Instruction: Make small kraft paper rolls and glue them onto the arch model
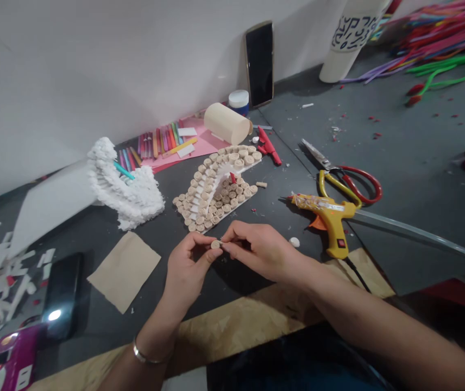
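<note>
Pinching a little cork disc (216, 244) between the fingertips, left hand (187, 266) and right hand (259, 250) together, right in front of the curved cork-disc model (212, 190). Its arch and base already look pretty packed with discs, though I can't tell from here if any gaps are left. A yellow hot glue gun (326, 217) sits just to the model's right.

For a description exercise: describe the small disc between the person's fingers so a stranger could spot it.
On the dark tabletop, find the arched model covered in small beige slices. In front, the left hand and right hand meet, pinching one pale disc, the only slice held in the air.
</note>
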`<control>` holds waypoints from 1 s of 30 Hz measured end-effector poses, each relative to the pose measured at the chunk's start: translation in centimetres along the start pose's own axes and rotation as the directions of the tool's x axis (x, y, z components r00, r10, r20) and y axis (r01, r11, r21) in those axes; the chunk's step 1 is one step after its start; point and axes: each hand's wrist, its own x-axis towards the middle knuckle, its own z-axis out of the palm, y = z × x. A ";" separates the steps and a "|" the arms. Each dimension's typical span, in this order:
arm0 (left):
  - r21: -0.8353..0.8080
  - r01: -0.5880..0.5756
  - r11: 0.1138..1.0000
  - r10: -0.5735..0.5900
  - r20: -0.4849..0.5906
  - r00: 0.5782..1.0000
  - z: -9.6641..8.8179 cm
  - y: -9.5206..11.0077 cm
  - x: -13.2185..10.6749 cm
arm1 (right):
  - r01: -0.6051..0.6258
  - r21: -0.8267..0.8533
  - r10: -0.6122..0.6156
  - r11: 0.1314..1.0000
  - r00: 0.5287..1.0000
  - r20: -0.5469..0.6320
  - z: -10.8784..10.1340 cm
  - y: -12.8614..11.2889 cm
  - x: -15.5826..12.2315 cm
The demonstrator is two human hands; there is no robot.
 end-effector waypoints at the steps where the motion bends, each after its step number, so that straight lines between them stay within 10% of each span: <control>1: -0.011 0.006 1.000 -0.006 0.003 1.000 0.0 0.0 0.0 | 0.003 -0.003 -0.003 1.000 1.000 0.002 0.0 0.0 0.0; 30: -0.087 0.010 0.996 -0.005 0.054 0.999 0.2 0.5 -0.3 | -0.019 0.088 0.024 0.996 0.998 -0.059 0.1 0.4 0.3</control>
